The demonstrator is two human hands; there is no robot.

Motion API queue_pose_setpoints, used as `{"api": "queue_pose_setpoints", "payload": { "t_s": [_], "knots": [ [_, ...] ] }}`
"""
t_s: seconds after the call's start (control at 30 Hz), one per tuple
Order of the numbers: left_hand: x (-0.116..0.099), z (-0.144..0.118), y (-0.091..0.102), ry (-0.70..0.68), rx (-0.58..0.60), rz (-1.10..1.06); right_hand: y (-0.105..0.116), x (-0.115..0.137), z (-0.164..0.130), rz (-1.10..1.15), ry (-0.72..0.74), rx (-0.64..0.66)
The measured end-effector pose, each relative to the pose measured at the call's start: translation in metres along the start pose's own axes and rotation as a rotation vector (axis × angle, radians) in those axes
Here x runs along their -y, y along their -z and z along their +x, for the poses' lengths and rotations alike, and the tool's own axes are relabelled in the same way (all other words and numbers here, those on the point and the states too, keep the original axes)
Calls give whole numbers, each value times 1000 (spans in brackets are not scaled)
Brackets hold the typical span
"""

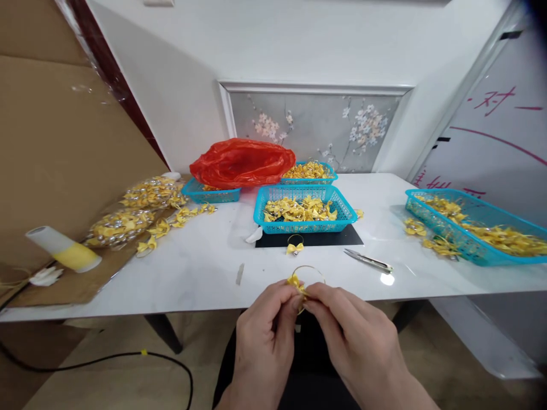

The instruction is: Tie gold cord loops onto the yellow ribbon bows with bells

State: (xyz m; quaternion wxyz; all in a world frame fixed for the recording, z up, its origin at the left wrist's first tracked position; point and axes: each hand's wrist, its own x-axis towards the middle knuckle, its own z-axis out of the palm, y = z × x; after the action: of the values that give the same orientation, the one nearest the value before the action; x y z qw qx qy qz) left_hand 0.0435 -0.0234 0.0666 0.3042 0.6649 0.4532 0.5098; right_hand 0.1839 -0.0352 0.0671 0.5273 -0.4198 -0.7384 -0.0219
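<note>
My left hand (pixel 269 330) pinches a small yellow ribbon bow (pixel 294 281) at the table's front edge. Close beside it, my right hand (pixel 352 327) has its thumb and fingertips pressed together on thin gold cord (pixel 310 267) that loops up from the bow. Part of the bow is hidden behind my fingers. Just beyond my hands, another yellow bow (pixel 294 249) with a silvery bead and a cord loop lies on the table. Thread snips (pixel 368 261) rest to the right of it.
A blue basket (pixel 305 226) of yellow bows stands on a black mat (pixel 273 241). A larger blue basket (pixel 481 250) is at right. Behind are a red plastic bag (pixel 239 162) and more baskets. Bundled bows (pixel 123 225) and a thread cone (pixel 68 250) sit at left.
</note>
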Motion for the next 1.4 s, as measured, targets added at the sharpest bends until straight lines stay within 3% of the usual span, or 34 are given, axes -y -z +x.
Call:
{"api": "queue_pose_setpoints", "payload": {
  "t_s": [0.23, 0.4, 0.53, 0.73, 0.87, 0.97, 1.13, 1.3, 1.4],
  "knots": [
    [5, -1, -1, 28, 4, -36, -6, 1, -4, -22, 61, -53],
    [5, 0, -3, 137, 43, -122, 6, 1, 0, 23, -98, -126],
    [3, 0, -4, 222, 64, -219, 17, 2, 8, 224, -266, -98],
    [3, 1, -5, 328, 151, -366, 9, -3, 14, 811, -550, 82],
    [7, 1, -5, 333, 162, -384, 7, -8, 10, 717, -700, 225],
    [7, 0, -4, 287, 129, -337, 10, -12, 8, 623, -742, 362],
    [6, -1, -2, 184, 108, -269, 10, -14, 10, 575, -802, 482],
    [5, 0, -1, 178, 138, -264, 10, -15, 15, 550, -730, 460],
    [2, 0, -1, 354, 166, -415, 7, -17, 13, 318, -566, 360]
  ]
}}
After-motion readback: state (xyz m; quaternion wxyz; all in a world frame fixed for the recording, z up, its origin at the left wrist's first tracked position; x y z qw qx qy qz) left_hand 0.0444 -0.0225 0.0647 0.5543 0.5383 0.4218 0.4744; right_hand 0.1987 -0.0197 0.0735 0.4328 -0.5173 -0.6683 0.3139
